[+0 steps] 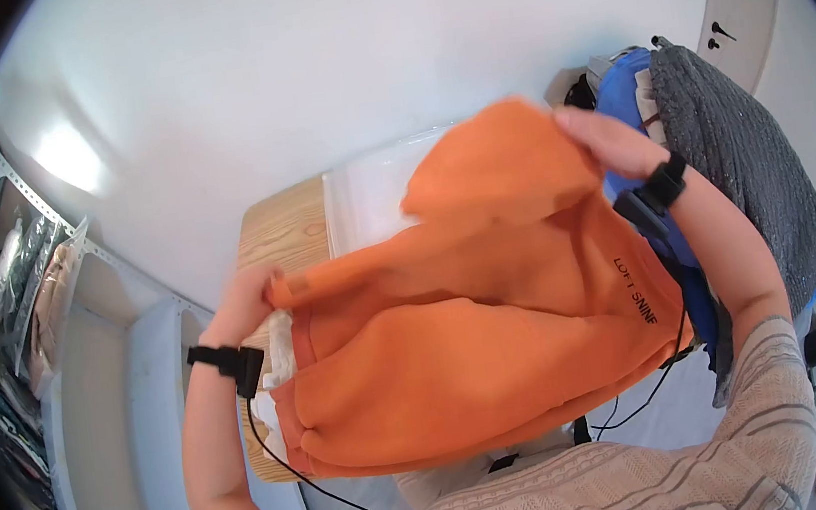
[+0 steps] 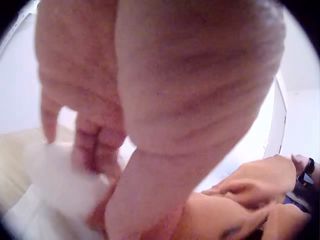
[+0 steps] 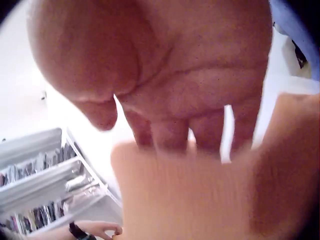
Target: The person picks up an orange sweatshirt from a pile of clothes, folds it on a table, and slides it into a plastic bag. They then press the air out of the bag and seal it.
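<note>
A large orange garment [image 1: 471,369] with ribbed ends and black lettering is spread in front of me. My left hand [image 1: 250,303] grips its far left corner; in the left wrist view the fingers [image 2: 95,145] curl toward the thumb, beside a blurred white patch. At the upper right my right hand [image 1: 617,142] carries a raised flap [image 1: 508,158] of the garment. In the right wrist view its fingers [image 3: 172,132] are straight, with the tips hidden behind the fabric, and the thumb stands apart.
Beneath the garment is a wooden table [image 1: 275,232] with clear plastic [image 1: 371,194] on it. Shelves [image 1: 86,342] with bagged clothes stand on the left. Grey and blue fabric [image 1: 738,147] is heaped at the right, beside my right arm. Black cables [image 1: 335,495] hang near my body.
</note>
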